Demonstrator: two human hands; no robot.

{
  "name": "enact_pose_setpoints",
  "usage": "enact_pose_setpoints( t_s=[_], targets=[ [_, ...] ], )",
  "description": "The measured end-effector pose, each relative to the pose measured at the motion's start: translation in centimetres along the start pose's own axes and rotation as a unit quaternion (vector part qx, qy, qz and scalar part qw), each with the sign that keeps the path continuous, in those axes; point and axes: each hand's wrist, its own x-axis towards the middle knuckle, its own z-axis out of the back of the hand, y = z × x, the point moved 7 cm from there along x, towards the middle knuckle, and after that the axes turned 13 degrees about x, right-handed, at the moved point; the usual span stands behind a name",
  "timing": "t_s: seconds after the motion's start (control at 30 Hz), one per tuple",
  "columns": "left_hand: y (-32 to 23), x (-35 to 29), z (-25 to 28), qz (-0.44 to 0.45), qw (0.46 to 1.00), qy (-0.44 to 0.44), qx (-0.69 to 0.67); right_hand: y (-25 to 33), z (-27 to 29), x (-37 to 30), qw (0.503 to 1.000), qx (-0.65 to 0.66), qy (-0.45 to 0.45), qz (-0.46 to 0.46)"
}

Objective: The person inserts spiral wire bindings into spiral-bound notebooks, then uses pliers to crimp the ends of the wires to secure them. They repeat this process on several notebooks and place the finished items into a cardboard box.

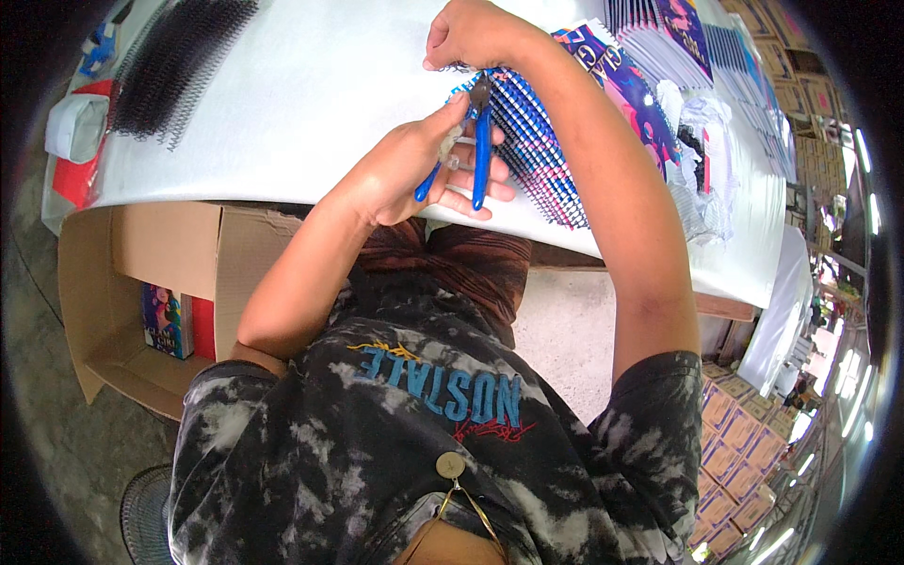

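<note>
Blue-handled wire cutters (482,155) lie across the palm of my left hand (405,169), handles spread and fingers extended behind them. Their dark jaws point away from me, at the far corner of a stack of spiral-bound notebooks (541,151). My right hand (476,36) is closed just beyond the jaws, fingertips pinched by a short dark bit of spiral coil (457,67). My right forearm passes over part of the notebooks and hides some of them. Dark coils and blue, white and pink page edges show along the stack.
A pile of loose black spiral coils (179,66) lies at the table's far left. More colourful notebooks (659,38) and crumpled clear plastic (706,179) are on the right. Below the table's left edge, an open cardboard box (165,245) holds a book (168,320).
</note>
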Motion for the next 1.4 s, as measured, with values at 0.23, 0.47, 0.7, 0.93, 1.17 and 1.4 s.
enact_pose_setpoints(
  t_s=[0.23,0.47,0.7,0.93,1.17,1.4],
  targets=[
    [0.7,0.3,0.3,-0.018,0.981,0.13,-0.14,-0.1,0.6,-0.4,0.997,0.07,-0.037,-0.024],
    [-0.5,0.8,-0.7,-0.006,0.999,0.031,-0.024,0.6,1.5,-1.4,0.983,0.161,-0.08,-0.025],
    [-0.1,1.5,-0.2,0.002,0.997,0.072,-0.012,0.5,1.6,-1.5,0.977,0.186,-0.103,-0.025],
    [-0.5,1.8,0.0,0.014,0.998,0.06,-0.014,0.3,1.6,-1.3,0.972,0.207,-0.111,-0.026],
    [0.6,0.0,0.7,0.003,0.989,0.081,-0.123,1.4,3.8,-3.2,0.912,0.36,-0.196,0.034],
    [2.2,-2.9,3.9,0.017,0.982,-0.028,-0.183,-7.4,19.0,-24.8,0.742,0.025,-0.669,0.008]
  ],
)
